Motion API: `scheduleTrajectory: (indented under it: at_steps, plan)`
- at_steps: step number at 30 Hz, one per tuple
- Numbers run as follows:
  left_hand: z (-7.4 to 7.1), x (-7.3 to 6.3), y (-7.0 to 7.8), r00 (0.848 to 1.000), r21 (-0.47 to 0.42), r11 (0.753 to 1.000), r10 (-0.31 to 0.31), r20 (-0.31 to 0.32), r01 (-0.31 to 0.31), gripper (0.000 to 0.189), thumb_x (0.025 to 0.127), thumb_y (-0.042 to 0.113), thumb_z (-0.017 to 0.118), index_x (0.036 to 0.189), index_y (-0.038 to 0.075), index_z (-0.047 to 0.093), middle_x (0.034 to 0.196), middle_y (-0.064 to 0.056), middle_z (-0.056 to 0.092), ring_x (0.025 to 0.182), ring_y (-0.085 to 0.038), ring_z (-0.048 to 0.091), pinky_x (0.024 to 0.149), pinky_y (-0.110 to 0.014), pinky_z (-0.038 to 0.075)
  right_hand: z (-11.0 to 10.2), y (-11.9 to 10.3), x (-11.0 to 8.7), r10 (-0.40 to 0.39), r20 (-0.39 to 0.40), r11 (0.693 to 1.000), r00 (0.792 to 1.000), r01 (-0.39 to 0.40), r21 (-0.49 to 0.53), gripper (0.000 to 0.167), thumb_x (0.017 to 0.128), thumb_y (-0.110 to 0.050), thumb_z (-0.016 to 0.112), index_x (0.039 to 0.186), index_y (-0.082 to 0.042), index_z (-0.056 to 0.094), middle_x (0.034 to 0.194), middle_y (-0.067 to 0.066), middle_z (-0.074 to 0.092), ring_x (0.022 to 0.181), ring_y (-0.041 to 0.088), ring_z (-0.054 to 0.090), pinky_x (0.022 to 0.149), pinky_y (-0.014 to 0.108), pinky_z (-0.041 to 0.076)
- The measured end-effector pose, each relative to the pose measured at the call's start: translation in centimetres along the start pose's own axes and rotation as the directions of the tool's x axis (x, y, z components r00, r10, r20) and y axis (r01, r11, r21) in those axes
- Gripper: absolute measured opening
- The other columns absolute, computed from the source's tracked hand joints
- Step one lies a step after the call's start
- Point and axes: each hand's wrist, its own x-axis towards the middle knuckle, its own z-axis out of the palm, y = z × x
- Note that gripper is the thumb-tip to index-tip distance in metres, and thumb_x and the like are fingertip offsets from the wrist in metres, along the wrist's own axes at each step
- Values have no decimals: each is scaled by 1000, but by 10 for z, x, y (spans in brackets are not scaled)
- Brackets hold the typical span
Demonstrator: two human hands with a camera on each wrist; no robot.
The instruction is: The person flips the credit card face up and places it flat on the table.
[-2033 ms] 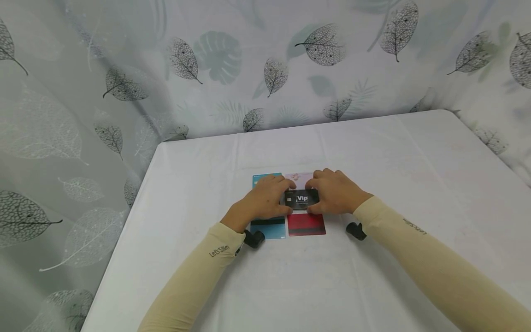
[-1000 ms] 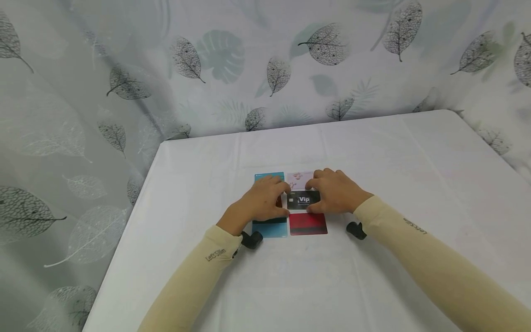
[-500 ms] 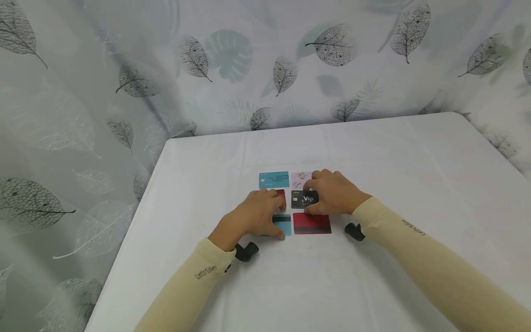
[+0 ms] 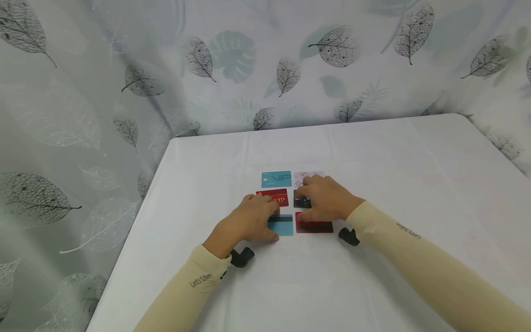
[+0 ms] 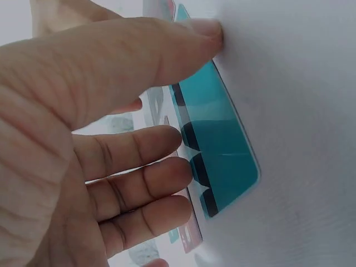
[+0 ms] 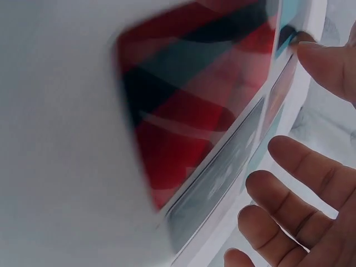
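On the white table [image 4: 298, 276], a blue rectangular card [image 4: 283, 227], black stripe farthest from the person, and a glossy red striped card [image 4: 317, 226] lie lengthwise left-to-right. Left hand [image 4: 250, 219] and right hand [image 4: 326, 198] hover above, fingers loosely spread; contact, I can't tell.

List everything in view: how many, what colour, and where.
Blue VIP card: 1, blue, back left
Floral card: 1, pale pink, back right
Red VIP card: 1, red, middle left
Black card: 1, black, middle right
Blue striped card: 1, blue, front left
Red striped card: 1, red, front right
Table: 1, white, under cards
Leaf-print cloth: count unclear, greyish, behind table
Cameras: 2, black, at wrists
Sleeves: 2, beige, forearms
Left hand: 1, over two left cards
Right hand: 1, over right cards
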Motion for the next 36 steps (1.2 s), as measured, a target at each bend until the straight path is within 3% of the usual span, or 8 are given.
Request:
scheduleTrajectory:
  at_steps: [6, 12, 18, 21, 24, 31, 36]
  plan:
    - [2, 3, -5, 1000, 3, 1000, 12, 14, -12, 45, 82, 43, 86, 114, 17, 69, 106, 5, 63, 104, -17, 55, 117, -50, 36, 3, -17, 2, -68, 29, 997, 997, 67, 26, 50, 81, -47, 83, 122, -18, 76, 110, 4, 66, 99, 21, 58, 85, 43, 52]
    - [3, 2, -5, 999, 17, 999, 37, 13, -37, 41, 83, 40, 84, 112, 17, 68, 103, 6, 63, 102, -17, 55, 116, -51, 37, 5, -32, 1, -103, 62, 993, 993, 100, 58, 45, 80, -46, 84, 117, -20, 76, 112, 0, 68, 103, 19, 59, 92, 46, 50]
    - [4, 0, -4, 999, 36, 998, 50, -11, -49, 55, 82, 41, 84, 124, 11, 65, 118, 1, 66, 114, -20, 56, 117, -51, 37, 7, -43, 0, -134, 71, 988, 988, 128, 84, 54, 79, -45, 88, 125, -18, 76, 124, 0, 70, 113, 23, 63, 98, 50, 50]
    - [4, -1, -5, 998, 11, 998, 64, -28, -64, 47, 83, 38, 84, 118, 13, 65, 112, 2, 65, 111, -19, 57, 116, -49, 38, 9, -45, 0, -123, 85, 990, 989, 116, 84, 55, 80, -43, 88, 127, -18, 75, 129, 1, 69, 116, 25, 62, 101, 52, 49]
    - [4, -2, -7, 997, -24, 997, 73, -36, -73, 38, 85, 34, 84, 111, 15, 64, 103, 5, 63, 103, -16, 57, 114, -47, 39, 10, -45, 2, -105, 83, 993, 991, 101, 57, 49, 81, -43, 86, 121, -16, 76, 123, 1, 70, 108, 24, 62, 95, 49, 51]
    - [3, -1, -10, 1000, -6, 1000, -2, -21, 2, 54, 84, 43, 86, 125, 14, 65, 115, 3, 66, 108, -16, 55, 113, -48, 41, 13, -45, 5, -82, 59, 996, 995, 84, -24, 45, 81, -44, 87, 113, -14, 76, 104, -1, 68, 92, 20, 60, 83, 42, 52]
    - [2, 0, -11, 1000, -15, 1000, -15, 3, 15, 52, 84, 44, 86, 121, 13, 66, 111, 2, 64, 105, -16, 53, 107, -45, 45, 13, -45, 6, -61, 53, 998, 997, 62, -16, 50, 81, -44, 88, 118, -13, 73, 110, 2, 69, 96, 21, 61, 84, 42, 51]
